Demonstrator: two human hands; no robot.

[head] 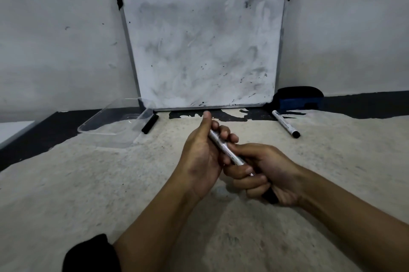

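Both hands hold one white marker [223, 149] above the floor at the centre of the view. My left hand [202, 156] grips its upper barrel, thumb pointing up. My right hand [265, 174] curls round its lower end, where a black cap or tip sticks out below the fingers. A smudged whiteboard [203, 48] leans against the wall behind, with black corner caps and a metal frame.
A second white marker with a black cap [285, 124] lies on the floor at the right. A blue and black eraser [298, 98] sits by the board's right corner. A clear plastic tray [115, 122] and a black marker [150, 124] lie at the left.
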